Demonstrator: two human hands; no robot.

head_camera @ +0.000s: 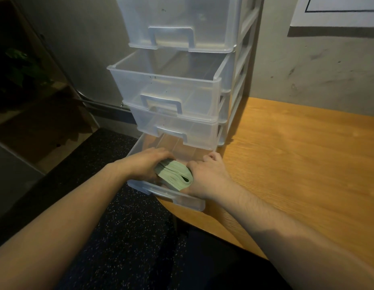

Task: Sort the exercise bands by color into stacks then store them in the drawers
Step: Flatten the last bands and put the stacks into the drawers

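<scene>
Hands: left hand (147, 164) and right hand (205, 176), fingers curled round each end of green band stack (174, 171), folded, soft, layered. Stack sits inside bottom drawer (177, 196), pulled out past rounded table edge (265, 164). Translucent plastic drawer tower (173, 88) above; second drawer protruding; woodgrain top bare to right.

My left hand (143, 165) and right hand (205, 177) flank the bands (174, 171) in the bottom drawer (177, 195), frame centre, below three other drawers (167, 88).
</scene>
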